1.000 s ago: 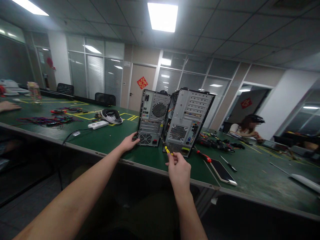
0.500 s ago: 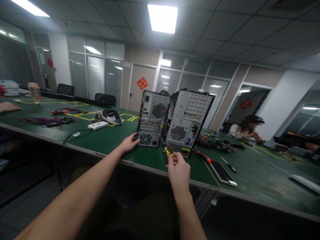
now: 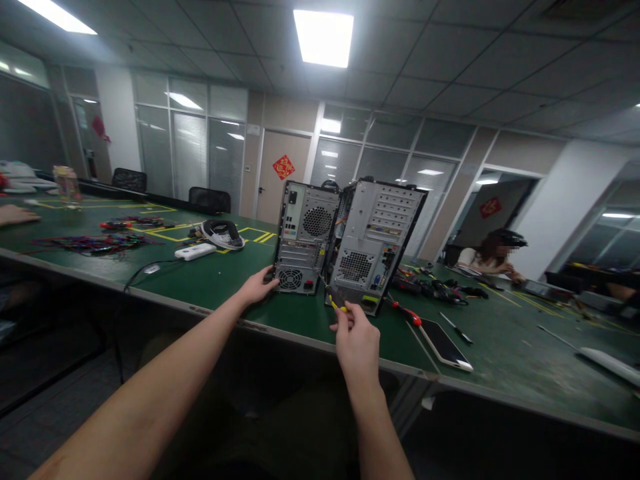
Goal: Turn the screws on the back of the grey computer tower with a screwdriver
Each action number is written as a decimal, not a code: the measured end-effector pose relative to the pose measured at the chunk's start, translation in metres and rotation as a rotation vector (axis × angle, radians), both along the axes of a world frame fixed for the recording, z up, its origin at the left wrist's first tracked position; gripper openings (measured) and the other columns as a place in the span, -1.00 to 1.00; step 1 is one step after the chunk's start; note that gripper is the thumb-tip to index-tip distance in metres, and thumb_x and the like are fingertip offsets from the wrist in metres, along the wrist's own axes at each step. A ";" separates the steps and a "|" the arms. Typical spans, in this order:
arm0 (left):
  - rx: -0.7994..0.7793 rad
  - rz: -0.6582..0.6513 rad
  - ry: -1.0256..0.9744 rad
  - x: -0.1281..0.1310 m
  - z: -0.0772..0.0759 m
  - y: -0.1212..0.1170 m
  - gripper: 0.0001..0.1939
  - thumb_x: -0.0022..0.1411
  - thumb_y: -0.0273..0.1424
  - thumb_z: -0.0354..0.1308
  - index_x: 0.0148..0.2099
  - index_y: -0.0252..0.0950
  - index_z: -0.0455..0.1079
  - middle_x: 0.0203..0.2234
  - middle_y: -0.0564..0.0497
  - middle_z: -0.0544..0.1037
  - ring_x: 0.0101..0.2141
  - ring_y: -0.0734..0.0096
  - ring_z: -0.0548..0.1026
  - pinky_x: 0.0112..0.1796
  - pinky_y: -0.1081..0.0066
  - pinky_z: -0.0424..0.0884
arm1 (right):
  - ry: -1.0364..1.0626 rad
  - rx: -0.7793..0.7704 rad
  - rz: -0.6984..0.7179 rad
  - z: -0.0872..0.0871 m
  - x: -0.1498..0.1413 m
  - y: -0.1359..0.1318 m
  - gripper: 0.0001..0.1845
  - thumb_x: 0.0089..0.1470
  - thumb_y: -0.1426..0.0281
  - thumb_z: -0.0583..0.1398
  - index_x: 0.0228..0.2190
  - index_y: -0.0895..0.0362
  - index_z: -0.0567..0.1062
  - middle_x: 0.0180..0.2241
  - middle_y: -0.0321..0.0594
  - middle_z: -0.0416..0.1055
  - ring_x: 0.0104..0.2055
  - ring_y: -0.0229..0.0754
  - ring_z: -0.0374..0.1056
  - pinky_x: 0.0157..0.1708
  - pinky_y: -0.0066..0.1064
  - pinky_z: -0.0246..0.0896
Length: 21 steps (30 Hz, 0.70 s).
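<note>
Two desktop computer cases stand upright side by side on the green table, rear panels facing me: a smaller left case [image 3: 306, 233] and a taller right case [image 3: 375, 233]. My left hand [image 3: 257, 287] grips the lower left edge of the smaller case, thumb near its fan grille and the other fingers partly hidden along the side. In front of the gap between the cases, my right hand [image 3: 357, 330] is closed around a yellow-and-black screwdriver [image 3: 339, 305]. Its thin shaft points up and left toward the smaller case's lower right edge; whether the tip touches is too small to tell.
Right of the cases are red-handled pliers [image 3: 407, 312], a phone [image 3: 445, 345], a pen-like tool [image 3: 456, 328] and tangled black cables [image 3: 440, 291]. Leftward lie a power strip [image 3: 195, 251], a coiled cable [image 3: 223, 235] and thin wires [image 3: 95, 243]. A person [image 3: 493, 257] sits at right.
The screwdriver's handle has turned slightly within my right fingers. My left hand stays on the smaller case, and both cases stand where they were.
</note>
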<state>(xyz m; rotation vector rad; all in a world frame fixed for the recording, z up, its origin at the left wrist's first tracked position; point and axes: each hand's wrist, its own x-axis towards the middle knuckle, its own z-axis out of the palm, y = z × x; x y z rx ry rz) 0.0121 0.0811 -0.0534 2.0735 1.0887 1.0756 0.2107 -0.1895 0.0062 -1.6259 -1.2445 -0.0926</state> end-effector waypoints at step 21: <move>0.008 0.003 -0.012 -0.001 0.002 -0.003 -0.26 0.27 -0.11 0.21 0.40 -0.30 0.23 0.18 -0.21 0.53 0.09 0.10 0.57 0.15 0.19 0.43 | 0.037 0.065 0.061 0.002 -0.001 -0.003 -0.82 0.25 0.29 0.10 -0.25 0.07 0.47 -0.30 -0.15 0.61 -0.32 -0.08 0.61 -0.28 -0.35 0.42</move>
